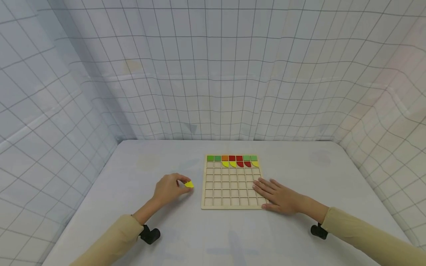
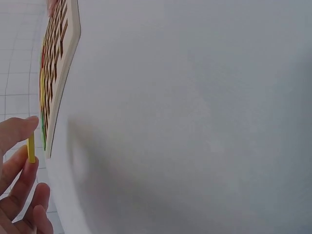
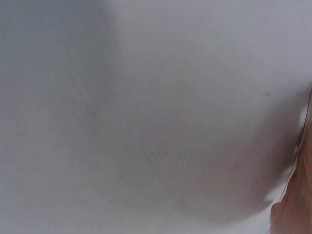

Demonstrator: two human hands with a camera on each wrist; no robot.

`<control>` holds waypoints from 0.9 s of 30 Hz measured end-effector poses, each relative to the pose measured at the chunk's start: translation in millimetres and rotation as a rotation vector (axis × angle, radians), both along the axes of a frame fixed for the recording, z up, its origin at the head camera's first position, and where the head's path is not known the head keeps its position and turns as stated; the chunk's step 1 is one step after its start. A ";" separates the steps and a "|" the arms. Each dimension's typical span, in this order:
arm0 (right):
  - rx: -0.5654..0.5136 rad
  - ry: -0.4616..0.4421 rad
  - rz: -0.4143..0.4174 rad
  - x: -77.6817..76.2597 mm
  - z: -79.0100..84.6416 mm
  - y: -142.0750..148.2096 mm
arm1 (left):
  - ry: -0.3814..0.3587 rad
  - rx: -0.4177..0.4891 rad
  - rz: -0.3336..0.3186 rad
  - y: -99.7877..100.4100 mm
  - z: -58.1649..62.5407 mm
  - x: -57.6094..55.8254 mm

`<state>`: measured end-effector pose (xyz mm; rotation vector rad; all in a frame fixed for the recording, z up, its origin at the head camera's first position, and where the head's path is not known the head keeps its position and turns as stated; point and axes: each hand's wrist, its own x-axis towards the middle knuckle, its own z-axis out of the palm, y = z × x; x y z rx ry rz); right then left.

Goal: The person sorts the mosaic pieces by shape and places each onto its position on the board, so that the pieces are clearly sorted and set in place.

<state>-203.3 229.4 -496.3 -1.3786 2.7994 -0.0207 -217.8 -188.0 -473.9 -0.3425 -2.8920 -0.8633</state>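
My left hand (image 1: 169, 189) pinches a small yellow tile (image 1: 189, 184) between thumb and fingers, just left of a pale wooden grid board (image 1: 225, 193). In the left wrist view, the yellow tile (image 2: 31, 148) is seen edge-on, held above the white surface. Flat, with its fingers spread, my right hand (image 1: 281, 196) rests on the board's right edge and hides part of it. Coloured square tiles (image 1: 232, 158) fill the board's far row. Below them, several yellow and red quarter-round tiles (image 1: 240, 164) sit in the second row. The right wrist view catches only a strip of the hand (image 3: 298, 200).
The board lies on a white-covered table (image 1: 159, 159). White cloth walls (image 1: 213, 74) with a dark grid pattern enclose the back and both sides. A small black device hangs at the left wrist (image 1: 150, 235) and another at the right wrist (image 1: 318, 231).
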 end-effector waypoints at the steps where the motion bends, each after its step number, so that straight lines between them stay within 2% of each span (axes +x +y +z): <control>1: 0.001 -0.015 -0.003 1.2 3.2 -1.2 | 0.004 -0.001 -0.002 1.9 0.8 -1.6; 8: 0.049 -0.027 -0.013 1.1 4.9 -3.0 | 0.020 -0.004 -0.019 16.1 4.3 -11.5; 16: 0.033 -0.019 -0.007 0.2 1.5 -0.8 | 0.024 -0.007 -0.037 34.9 7.8 -25.4; 27: 0.050 -0.070 -0.029 0.2 3.6 -1.9 | 0.014 0.013 -0.075 55.6 8.0 -41.4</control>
